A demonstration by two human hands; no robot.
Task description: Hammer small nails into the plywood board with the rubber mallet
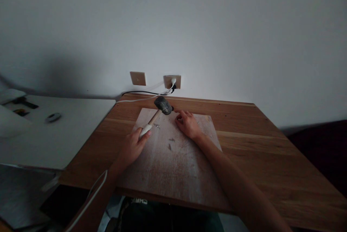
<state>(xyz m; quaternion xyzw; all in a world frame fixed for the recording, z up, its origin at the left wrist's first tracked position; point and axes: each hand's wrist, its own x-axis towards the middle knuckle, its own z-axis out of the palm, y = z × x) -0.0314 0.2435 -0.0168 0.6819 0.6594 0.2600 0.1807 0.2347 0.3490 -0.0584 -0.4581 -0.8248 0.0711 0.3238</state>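
My left hand (135,142) is wrapped round the pale handle of a mallet (163,106) with a thick black head. The mallet tilts up and to the right, its head over the far edge of a worn wooden board (154,167). My right hand (187,124) rests at the far part of the board, fingers bent and index finger reaching toward the mallet head. A small dark piece (172,108) shows between that fingertip and the head; its kind is unclear. Small shiny metal bits (156,126) and thin scraps (170,147) lie on the board.
The board lies on a brown wooden table (249,145) against a white wall. Behind it, a white plug (173,80) and cables hang from a wall socket (166,81). At left stands a white table (78,119) with a computer mouse (53,117). A white cable (93,195) runs along my left forearm.
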